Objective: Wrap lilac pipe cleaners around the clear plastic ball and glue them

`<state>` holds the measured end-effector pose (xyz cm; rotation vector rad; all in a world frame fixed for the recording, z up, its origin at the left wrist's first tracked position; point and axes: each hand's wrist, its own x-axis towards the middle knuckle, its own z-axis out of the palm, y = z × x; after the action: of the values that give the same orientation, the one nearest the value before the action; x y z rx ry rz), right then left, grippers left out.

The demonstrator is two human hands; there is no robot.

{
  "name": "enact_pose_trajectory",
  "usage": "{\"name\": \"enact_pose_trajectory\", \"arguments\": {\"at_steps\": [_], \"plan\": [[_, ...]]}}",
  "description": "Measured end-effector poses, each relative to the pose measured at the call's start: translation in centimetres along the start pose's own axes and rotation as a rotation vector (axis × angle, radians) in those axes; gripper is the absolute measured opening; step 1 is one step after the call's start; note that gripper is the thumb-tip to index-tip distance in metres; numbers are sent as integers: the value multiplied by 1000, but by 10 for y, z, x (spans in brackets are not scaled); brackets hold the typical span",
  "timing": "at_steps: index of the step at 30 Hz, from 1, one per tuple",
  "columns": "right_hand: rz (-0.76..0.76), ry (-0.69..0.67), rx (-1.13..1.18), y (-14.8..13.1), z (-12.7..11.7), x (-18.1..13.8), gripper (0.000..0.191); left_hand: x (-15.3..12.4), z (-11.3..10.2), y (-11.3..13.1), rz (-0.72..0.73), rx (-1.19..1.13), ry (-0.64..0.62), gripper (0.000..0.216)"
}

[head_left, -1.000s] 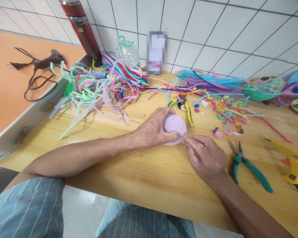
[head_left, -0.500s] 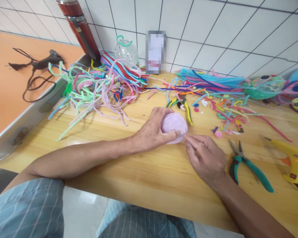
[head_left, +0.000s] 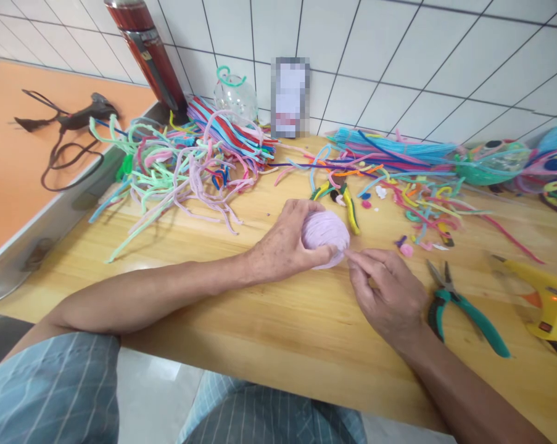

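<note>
The left hand (head_left: pixel 278 246), placed as half a second ago, curls its fingers around the lilac ball (head_left: pixel 325 231) (the phone (head_left: pixel 290 95) behind, leaning on the tiles (head_left: pixel 331 34), is too pixelated to read). The ball sits over the wooden table (head_left: pixel 259 333), between both hands. The right hand (head_left: pixel 391 296) has edged slightly rightward; its thumb and forefinger are narrowly set by the ball's edge, whether gripping anything I cannot tell.

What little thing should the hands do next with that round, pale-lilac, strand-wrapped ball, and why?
Maybe gently press the right hand on the lower right edge of the round, pale-lilac, strand-wrapped ball: that hand's close there, and the left hand holds the ball.
</note>
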<state>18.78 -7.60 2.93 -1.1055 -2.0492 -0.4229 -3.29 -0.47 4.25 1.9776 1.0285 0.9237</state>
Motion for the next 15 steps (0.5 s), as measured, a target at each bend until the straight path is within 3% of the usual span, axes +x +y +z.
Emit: {"name": "enact_pose_trajectory", "arguments": {"at_steps": [15], "plan": [[43,-5,83,1,1,-2,36,1,0,-1,-40,-68,13,63]]}}
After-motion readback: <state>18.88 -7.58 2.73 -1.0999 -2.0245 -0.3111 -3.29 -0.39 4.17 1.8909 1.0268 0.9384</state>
